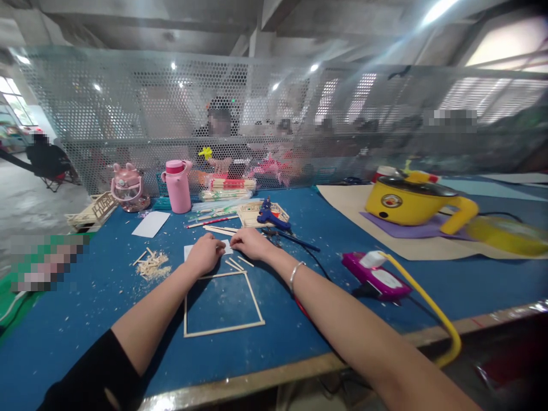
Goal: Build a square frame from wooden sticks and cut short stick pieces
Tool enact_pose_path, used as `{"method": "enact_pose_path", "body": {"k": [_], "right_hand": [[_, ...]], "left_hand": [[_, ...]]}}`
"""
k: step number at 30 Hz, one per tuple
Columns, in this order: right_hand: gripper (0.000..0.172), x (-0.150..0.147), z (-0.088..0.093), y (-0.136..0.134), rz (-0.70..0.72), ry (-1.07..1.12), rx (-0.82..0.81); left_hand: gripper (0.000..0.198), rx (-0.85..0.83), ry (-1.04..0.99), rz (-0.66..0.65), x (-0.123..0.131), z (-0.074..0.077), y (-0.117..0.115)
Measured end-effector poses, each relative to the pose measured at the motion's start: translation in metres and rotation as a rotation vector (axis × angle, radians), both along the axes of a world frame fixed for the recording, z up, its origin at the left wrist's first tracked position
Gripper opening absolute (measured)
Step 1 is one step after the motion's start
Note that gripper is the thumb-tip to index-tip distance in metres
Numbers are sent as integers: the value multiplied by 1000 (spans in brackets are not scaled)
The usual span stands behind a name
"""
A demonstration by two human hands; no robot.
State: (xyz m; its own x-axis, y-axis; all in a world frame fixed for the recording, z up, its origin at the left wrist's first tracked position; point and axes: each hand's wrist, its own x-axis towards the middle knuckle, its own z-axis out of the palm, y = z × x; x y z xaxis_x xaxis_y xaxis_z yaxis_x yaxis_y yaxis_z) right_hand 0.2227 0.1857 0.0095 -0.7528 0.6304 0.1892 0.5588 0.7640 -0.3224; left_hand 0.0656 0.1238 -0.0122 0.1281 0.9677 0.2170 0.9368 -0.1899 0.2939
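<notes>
My left hand (206,254) is closed, with its fingertips pinched over a white sheet of paper (187,252). Facing it, my right hand (250,244) is closed too, its fingertips a small gap from the left ones. What either pinch holds is too small to make out. Just below the hands lies a square frame of thin wooden sticks (225,329), flat on the blue table. Several short loose sticks (235,264) rest between its top edge and my fingers. Longer wooden sticks (219,230) lie beyond the hands.
A blue hot glue gun (272,215) lies behind my right hand. Left are wood scraps (153,266) and white paper (151,224). A pink thermos (177,188) stands at the back. To the right are a magenta power strip (379,279) and a yellow electric pot (402,204).
</notes>
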Motion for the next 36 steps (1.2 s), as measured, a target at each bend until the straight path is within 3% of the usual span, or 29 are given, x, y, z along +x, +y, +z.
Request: {"method": "enact_pose_path", "body": {"k": [7,19,28,36], "right_hand": [[17,-1,0,0,37,-4,64],[16,-1,-1,-1,72,-50,26],[14,-5,-1,4,-53,-43,-86],[15,-10,-3,3,-136,-38,-85]], "left_hand": [[23,-4,8,6,1,1,-1],[23,-11,7,5,2,3,-2],[23,-13,5,0,0,2,0],[24,-16,17,-5,0,1,1]]}}
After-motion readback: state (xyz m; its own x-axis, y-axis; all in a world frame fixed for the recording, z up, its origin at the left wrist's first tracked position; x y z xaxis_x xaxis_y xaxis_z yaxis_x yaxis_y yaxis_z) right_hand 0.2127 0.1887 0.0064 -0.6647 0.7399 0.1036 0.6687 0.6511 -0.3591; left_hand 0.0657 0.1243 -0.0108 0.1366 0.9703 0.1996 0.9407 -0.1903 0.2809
